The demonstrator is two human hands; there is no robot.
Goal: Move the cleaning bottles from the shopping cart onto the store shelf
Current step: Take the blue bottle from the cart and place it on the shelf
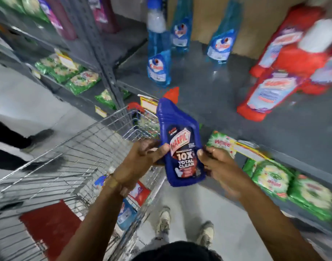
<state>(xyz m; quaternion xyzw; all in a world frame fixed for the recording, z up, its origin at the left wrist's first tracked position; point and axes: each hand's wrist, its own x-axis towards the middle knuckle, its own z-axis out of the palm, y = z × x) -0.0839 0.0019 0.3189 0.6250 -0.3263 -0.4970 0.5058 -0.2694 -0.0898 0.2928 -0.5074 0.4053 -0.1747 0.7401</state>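
A dark blue Harpic bottle (180,140) with a red cap is held upright between both hands, above the right edge of the wire shopping cart (70,157). My left hand (138,159) grips its left side and my right hand (218,164) grips its right side. The grey store shelf (208,87) lies just beyond, carrying three light blue spray bottles (158,66) at the left and red bottles (268,91) at the right. More bottles (126,211) lie in the cart, partly hidden by my left arm.
Green detergent packs (285,181) fill the lower shelf at the right, and more of them (82,81) sit on the left shelves. A grey upright post (103,59) divides the shelving. Another person's legs (20,140) stand at the left. My shoes (184,227) are on the pale floor.
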